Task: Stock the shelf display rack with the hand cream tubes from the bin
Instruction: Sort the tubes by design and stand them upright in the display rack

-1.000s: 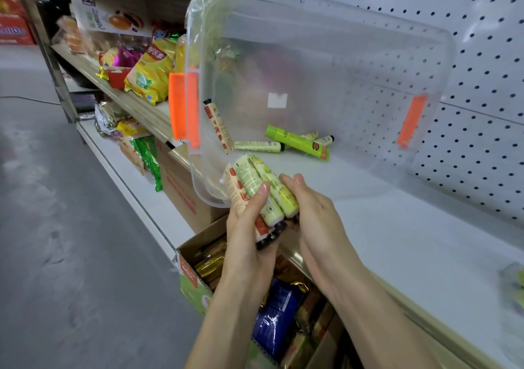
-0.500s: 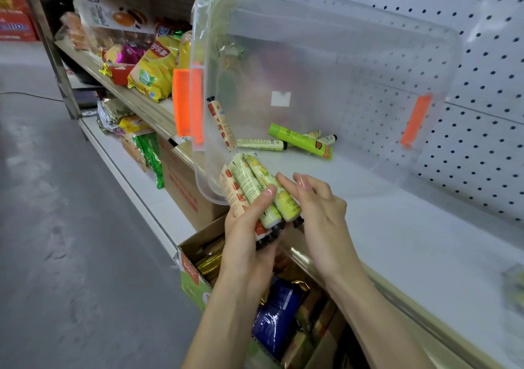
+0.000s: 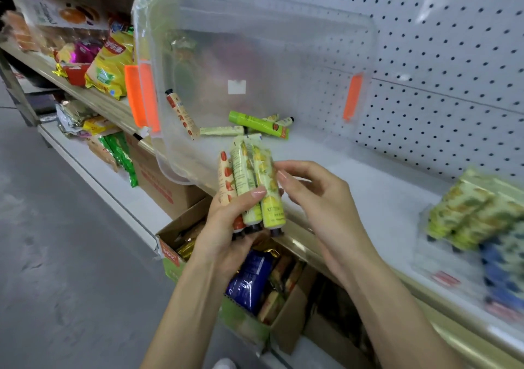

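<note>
Left hand clamped round three upright yellow-green plastic hand cream tubes. Right hand open, fingertips beside them. Loose bunch, liable to slip apart.

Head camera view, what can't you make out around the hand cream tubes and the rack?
- Display rack: head view, motion blur and the right frame edge hide its contents.
- Held tubes: print too small; left hand covers part.
- Tubes in the bin: cloudy bin wall and overlap prevent counting.
</note>
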`<state>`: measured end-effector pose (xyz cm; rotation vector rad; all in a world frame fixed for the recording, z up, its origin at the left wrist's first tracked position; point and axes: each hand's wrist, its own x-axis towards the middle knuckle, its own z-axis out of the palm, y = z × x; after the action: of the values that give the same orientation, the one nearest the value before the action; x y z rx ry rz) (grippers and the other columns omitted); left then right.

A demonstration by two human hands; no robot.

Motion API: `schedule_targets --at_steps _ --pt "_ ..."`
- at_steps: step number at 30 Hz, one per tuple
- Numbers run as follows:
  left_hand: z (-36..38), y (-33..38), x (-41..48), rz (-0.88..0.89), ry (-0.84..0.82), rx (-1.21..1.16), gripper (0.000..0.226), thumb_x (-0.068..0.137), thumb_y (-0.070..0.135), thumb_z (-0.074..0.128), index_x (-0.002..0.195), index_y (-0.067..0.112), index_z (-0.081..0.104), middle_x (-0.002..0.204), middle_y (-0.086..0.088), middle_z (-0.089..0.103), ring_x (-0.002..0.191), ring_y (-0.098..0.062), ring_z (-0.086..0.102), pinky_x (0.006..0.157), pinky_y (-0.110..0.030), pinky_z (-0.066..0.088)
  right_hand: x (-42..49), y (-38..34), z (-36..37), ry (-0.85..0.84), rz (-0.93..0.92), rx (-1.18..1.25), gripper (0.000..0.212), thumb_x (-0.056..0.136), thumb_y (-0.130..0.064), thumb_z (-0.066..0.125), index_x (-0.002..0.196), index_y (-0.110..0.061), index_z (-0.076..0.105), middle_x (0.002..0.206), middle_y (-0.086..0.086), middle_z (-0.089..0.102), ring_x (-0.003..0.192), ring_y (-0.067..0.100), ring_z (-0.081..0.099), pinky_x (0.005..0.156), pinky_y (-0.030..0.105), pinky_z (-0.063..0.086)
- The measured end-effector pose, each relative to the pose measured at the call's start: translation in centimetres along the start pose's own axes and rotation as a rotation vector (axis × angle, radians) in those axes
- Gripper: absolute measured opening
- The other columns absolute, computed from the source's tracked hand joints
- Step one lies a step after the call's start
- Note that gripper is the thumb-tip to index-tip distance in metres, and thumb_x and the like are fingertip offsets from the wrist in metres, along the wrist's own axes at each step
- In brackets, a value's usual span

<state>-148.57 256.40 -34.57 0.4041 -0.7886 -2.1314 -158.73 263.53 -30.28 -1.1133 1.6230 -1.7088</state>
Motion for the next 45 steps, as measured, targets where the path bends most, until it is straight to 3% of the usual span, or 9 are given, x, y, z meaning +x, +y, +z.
schedule_targets --at_steps 6,10,15,24,26,31,38,42,45 --pt "3.8 -4.4 -5.4 -0.125 -0.122 0.027 0.025 0.056 0.007 0.067 0.069 0.024 0.079 0.075 -0.003 0.076 0.067 -0.016 0.073 0.054 -0.031 0.059 -5.1 -2.0 -4.9 0.032 -0.004 -0.139 0.027 0.083 -0.018 0.070 0.108 -0.027 0.067 0.107 -0.009 0.067 0.096 0.012 0.062 0.082 0.023 0.053" --pt "6.1 -6.2 -7.8 -0.224 -0.261 0.062 0.031 0.057 -0.001 0.073 0.079 0.021 0.080 0.084 -0.008 0.076 0.076 -0.022 0.074 0.062 -0.038 0.061 -8.9 -3.7 -9.1 0.036 0.026 -0.174 0.036 0.080 -0.024 0.072 0.114 -0.031 0.064 0.103 -0.006 0.058 0.081 0.000 0.058 0.071 0.015 0.051" --pt "8.6 -8.0 -10.2 -0.340 -0.353 0.143 0.063 0.022 0.021 0.096 0.082 0.019 0.079 0.084 -0.009 0.075 0.074 -0.022 0.073 0.058 -0.037 0.059 -12.5 -6.1 -14.1 0.059 0.059 -0.267 0.031 0.067 -0.024 0.081 0.094 -0.025 0.067 0.091 -0.009 0.061 0.071 0.002 0.061 0.071 0.020 0.053" --pt "11.6 -9.7 -11.7 -0.502 -0.430 0.168 0.052 0.028 0.009 0.089 0.079 0.014 0.079 0.075 -0.008 0.075 0.065 -0.020 0.072 0.061 -0.041 0.059 -13.4 -10.4 -20.2 -0.203 0.349 -0.208 0.028 0.052 -0.015 0.080 0.078 -0.006 0.073 0.076 0.006 0.071 0.064 0.009 0.066 0.055 0.015 0.051" --pt "11.7 -9.7 -10.9 -0.501 -0.374 0.205 0.055 0.040 0.009 0.083 0.095 0.011 0.074 0.085 -0.011 0.075 0.073 -0.023 0.073 0.068 -0.044 0.058 -12.7 -11.8 -21.0 -0.236 0.349 -0.232 0.020 0.056 -0.012 0.077 0.075 -0.006 0.076 0.077 0.008 0.073 0.066 0.011 0.068 0.056 0.015 0.053" --pt "11.4 -9.0 -7.5 -0.395 -0.260 0.203 0.053 0.065 0.004 0.075 0.115 0.001 0.058 0.097 -0.018 0.074 0.083 -0.028 0.073 0.057 -0.036 0.058 -9.6 -15.8 -22.8 -0.172 0.258 -0.439 0.020 0.057 -0.012 0.075 0.073 -0.001 0.074 0.080 0.014 0.074 0.070 0.016 0.072 0.061 0.015 0.055" --pt "10.3 -8.1 -2.8 -0.138 -0.308 0.304 0.044 0.072 0.017 0.063 0.116 0.012 0.059 0.114 -0.006 0.071 0.101 -0.023 0.070 0.067 -0.031 0.058 -4.7 -14.3 -21.9 0.112 0.152 -0.940 0.022 0.062 -0.034 0.083 0.065 -0.016 0.071 0.070 -0.003 0.066 0.069 0.007 0.055 0.058 0.019 0.041" --pt "9.7 -8.4 -1.3 -0.092 -0.331 0.273 0.040 0.076 0.014 0.067 0.115 0.016 0.060 0.114 -0.005 0.071 0.101 -0.022 0.070 0.067 -0.031 0.058 -2.7 -11.4 -21.3 0.147 0.163 -1.003 0.021 0.071 -0.025 0.082 0.058 -0.017 0.066 0.049 -0.013 0.052 0.054 -0.002 0.048 0.045 0.011 0.035" --pt "9.1 -8.9 -0.9 -0.106 -0.339 0.233 0.040 0.076 0.015 0.062 0.116 0.016 0.060 0.115 -0.004 0.071 0.101 -0.021 0.069 0.067 -0.030 0.058 -1.6 -10.2 -21.3 0.161 0.183 -1.003 0.022 0.070 -0.023 0.082 0.056 -0.017 0.066 0.055 -0.009 0.057 0.063 0.002 0.049 0.053 0.018 0.034"
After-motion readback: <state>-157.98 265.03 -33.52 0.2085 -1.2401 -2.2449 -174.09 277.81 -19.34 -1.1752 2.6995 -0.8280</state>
